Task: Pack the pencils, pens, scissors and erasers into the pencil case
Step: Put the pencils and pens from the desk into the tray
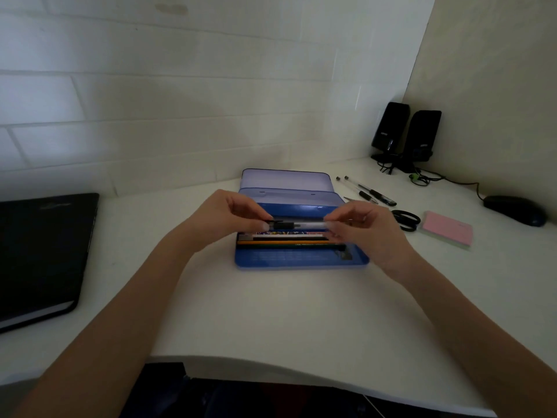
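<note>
The white desk carried an open blue pencil case near its middle. A closed black laptop lay at the left edge. To the right lay two pens, black scissors, a pink notepad, a dark mouse and, in the corner, two black speakers.

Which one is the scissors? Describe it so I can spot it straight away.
Start at the open blue pencil case mid-desk and look right, past the right hand. The scissors lie flat between the case and the pink sticky notes. Their two black loop handles set them apart from the straight pens behind them.
</note>
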A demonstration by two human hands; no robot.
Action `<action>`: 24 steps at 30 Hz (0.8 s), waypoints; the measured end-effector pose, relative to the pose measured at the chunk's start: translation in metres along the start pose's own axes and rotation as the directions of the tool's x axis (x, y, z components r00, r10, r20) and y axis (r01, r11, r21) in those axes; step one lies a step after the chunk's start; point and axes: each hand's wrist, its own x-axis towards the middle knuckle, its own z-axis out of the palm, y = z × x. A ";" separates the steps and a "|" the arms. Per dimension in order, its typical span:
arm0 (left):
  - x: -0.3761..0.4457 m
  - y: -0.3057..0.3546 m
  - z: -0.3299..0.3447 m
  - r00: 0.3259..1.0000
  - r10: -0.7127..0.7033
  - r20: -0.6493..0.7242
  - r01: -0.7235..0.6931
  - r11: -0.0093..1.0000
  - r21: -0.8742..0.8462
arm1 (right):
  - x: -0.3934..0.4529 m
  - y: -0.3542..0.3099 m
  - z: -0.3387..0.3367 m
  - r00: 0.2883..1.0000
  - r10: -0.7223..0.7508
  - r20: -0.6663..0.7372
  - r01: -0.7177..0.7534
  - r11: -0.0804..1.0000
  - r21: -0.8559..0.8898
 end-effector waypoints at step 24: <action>-0.003 0.000 0.008 0.991 -0.005 0.135 -0.052 0.911 0.410 | 0.000 0.009 0.019 0.987 -0.049 0.153 0.139 0.736 -0.662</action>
